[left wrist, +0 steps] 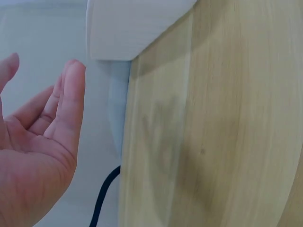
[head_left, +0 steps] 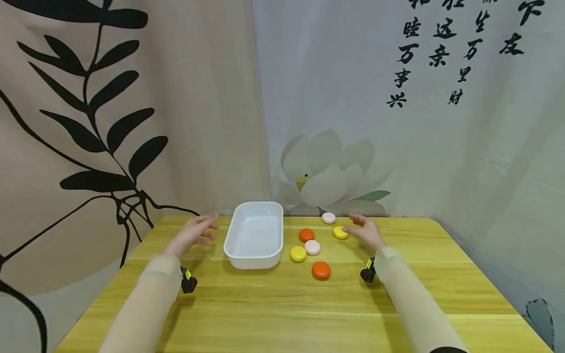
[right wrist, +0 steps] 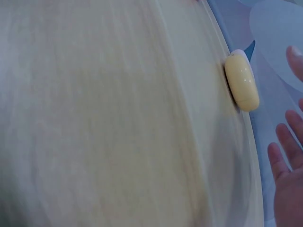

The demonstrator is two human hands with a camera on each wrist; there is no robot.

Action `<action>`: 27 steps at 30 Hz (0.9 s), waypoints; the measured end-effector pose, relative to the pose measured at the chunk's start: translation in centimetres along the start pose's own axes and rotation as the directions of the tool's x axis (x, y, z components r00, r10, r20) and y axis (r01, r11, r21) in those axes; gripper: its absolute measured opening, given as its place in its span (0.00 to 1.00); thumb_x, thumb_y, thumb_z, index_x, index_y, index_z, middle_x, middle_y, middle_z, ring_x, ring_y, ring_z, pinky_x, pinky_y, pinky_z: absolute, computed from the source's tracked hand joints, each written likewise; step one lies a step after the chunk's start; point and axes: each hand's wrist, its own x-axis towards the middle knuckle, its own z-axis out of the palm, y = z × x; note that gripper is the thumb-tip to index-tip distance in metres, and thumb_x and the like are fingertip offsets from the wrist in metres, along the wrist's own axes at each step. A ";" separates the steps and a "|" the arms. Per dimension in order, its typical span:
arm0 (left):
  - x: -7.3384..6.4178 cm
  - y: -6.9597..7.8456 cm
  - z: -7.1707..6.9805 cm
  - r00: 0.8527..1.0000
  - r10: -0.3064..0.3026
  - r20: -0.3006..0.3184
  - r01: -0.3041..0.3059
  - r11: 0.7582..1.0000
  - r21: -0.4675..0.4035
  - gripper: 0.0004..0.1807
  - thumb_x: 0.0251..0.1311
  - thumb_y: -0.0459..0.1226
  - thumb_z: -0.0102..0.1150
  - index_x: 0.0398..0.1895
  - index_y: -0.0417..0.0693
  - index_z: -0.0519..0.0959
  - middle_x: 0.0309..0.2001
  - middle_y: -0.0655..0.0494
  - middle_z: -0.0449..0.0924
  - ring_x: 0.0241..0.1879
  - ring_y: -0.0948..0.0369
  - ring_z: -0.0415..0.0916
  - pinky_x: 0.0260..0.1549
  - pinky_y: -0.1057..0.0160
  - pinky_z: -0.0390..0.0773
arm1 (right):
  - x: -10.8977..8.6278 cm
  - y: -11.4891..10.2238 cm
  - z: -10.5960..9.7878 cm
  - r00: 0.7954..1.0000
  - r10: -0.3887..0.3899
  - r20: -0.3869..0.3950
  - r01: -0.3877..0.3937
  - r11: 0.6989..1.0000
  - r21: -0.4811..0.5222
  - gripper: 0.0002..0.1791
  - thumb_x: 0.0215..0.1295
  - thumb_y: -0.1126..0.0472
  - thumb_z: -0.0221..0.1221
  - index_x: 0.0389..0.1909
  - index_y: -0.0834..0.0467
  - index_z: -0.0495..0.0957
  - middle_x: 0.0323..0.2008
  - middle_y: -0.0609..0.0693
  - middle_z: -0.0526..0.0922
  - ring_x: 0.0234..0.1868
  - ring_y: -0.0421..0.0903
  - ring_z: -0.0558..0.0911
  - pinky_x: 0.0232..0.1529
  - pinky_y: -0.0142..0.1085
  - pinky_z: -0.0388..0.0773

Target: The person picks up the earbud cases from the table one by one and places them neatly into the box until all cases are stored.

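Observation:
My left hand (head_left: 192, 235) hovers to the left of a white rectangular container (head_left: 254, 263), its fingers loosely extended and holding nothing. In the left wrist view that hand (left wrist: 45, 137) appears beside the container's outer wall (left wrist: 132, 28), with a gap between them. Over on the right, my right hand (head_left: 366, 233) is beside a glossy yellow rounded disc (head_left: 340, 232). The right wrist view shows this yellow disc (right wrist: 242, 82) apart from the spread fingers of the hand (right wrist: 289, 184). A pink disc (head_left: 328, 217) lies just behind it, near the table's far edge.
Between container and right hand lie an orange disc (head_left: 306, 235), a pink disc (head_left: 312, 247), a yellow disc (head_left: 297, 254) and a nearer orange disc (head_left: 321, 270). They rest on a wooden table (head_left: 273, 314). A printed curtain (head_left: 212, 98) hangs behind the far edge.

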 end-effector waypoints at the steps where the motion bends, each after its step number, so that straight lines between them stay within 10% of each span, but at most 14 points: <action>1: 0.0 -0.1 0.1 1.000 0.001 0.008 -0.001 1.000 -0.010 0.40 0.69 0.54 0.49 0.71 0.31 0.56 0.62 0.29 0.64 0.47 0.41 0.76 0.39 0.57 0.82 | 0.1 0.0 0.1 1.000 -0.001 -0.001 0.001 1.000 0.003 0.39 0.59 0.54 0.68 0.68 0.64 0.65 0.67 0.62 0.66 0.67 0.60 0.63 0.66 0.53 0.61; 27: 0.0 -2.2 2.9 0.998 -0.032 0.062 0.043 0.983 -0.181 0.34 0.71 0.44 0.51 0.72 0.32 0.56 0.35 0.50 0.72 0.24 0.63 0.73 0.26 0.68 0.80 | 0.5 1.4 1.9 0.998 0.038 0.051 -0.043 0.995 0.088 0.36 0.61 0.60 0.66 0.67 0.67 0.65 0.66 0.65 0.66 0.66 0.61 0.65 0.66 0.51 0.61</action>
